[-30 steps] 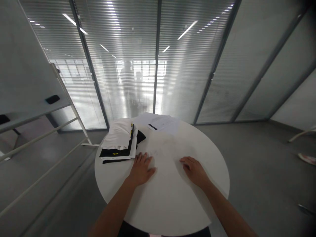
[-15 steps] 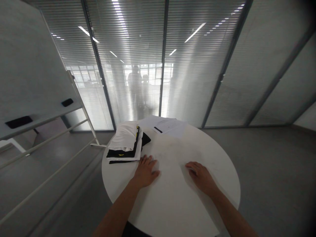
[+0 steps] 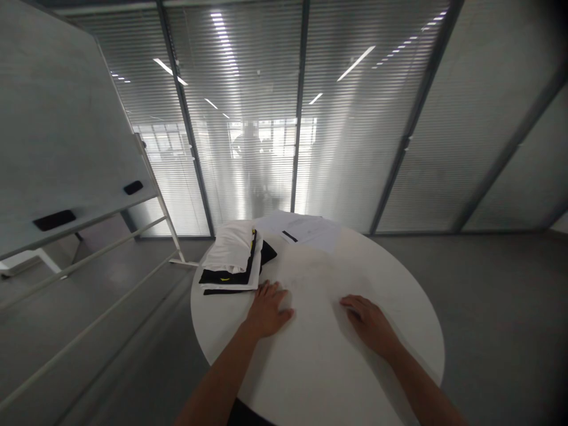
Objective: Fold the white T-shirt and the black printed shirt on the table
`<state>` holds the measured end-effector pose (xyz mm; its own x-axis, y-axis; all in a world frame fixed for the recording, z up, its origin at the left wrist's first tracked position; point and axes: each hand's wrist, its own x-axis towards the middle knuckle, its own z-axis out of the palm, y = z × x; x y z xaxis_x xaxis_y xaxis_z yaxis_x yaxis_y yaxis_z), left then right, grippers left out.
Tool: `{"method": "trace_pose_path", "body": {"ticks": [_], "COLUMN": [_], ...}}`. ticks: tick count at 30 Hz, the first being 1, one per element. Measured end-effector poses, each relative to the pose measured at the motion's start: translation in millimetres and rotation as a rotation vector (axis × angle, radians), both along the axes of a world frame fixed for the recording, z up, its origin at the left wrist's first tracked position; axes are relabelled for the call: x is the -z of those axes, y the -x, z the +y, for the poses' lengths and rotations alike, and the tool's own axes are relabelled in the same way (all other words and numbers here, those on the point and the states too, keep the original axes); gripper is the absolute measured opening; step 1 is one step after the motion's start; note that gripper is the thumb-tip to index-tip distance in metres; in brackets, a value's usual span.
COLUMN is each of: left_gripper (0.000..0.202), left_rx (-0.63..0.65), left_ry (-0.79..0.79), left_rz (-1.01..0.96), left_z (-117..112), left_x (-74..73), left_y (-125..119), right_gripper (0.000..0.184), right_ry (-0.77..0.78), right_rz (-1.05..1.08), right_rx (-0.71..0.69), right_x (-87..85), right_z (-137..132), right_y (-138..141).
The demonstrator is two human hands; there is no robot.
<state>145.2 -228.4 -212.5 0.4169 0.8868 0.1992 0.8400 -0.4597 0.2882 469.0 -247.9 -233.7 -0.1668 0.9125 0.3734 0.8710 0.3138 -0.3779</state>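
Little has moved since a second ago: the view has swung, sliding the round white worktop (image 3: pixel 319 367) rightward in frame, while both hands stay planted. The left hand (image 3: pixel 267 310) lies palm down, fingers spread, gripping nothing. Its fingertips are just beside the stack of folded clothes (image 3: pixel 233 260), white over black, which sits squared at the worktop's left edge, within easy reach. The right hand (image 3: pixel 370 324) also rests flat and empty, well apart from the stack. Paper sheets (image 3: pixel 306 229) lie at the far rim, seemingly set aside.
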Motion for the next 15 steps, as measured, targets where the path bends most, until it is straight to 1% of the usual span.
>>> {"method": "trace_pose_path", "body": {"ticks": [6, 10, 13, 15], "left_gripper": [0.06, 0.058, 0.047, 0.041], "left_rx": [0.001, 0.008, 0.055, 0.108], "left_ry": [-0.001, -0.004, 0.032, 0.069], "left_rz": [-0.004, 0.0, -0.018, -0.111], "left_z": [-3.8, -5.8, -8.5, -11.1], "left_x": [-3.8, -10.0, -21.7, -35.2], "left_y": [0.5, 0.1, 2.4, 8.3], "right_gripper": [0.034, 0.034, 0.034, 0.034], "right_ry": [-0.004, 0.012, 0.033, 0.033], "right_rz": [0.004, 0.022, 0.038, 0.048], "right_rx": [-0.016, -0.011, -0.006, -0.007], "right_x": [2.9, -0.9, -4.5, -5.3], "right_z": [1.2, -0.6, -2.3, -2.6], "right_y": [-2.4, -0.5, 1.6, 2.1]}}
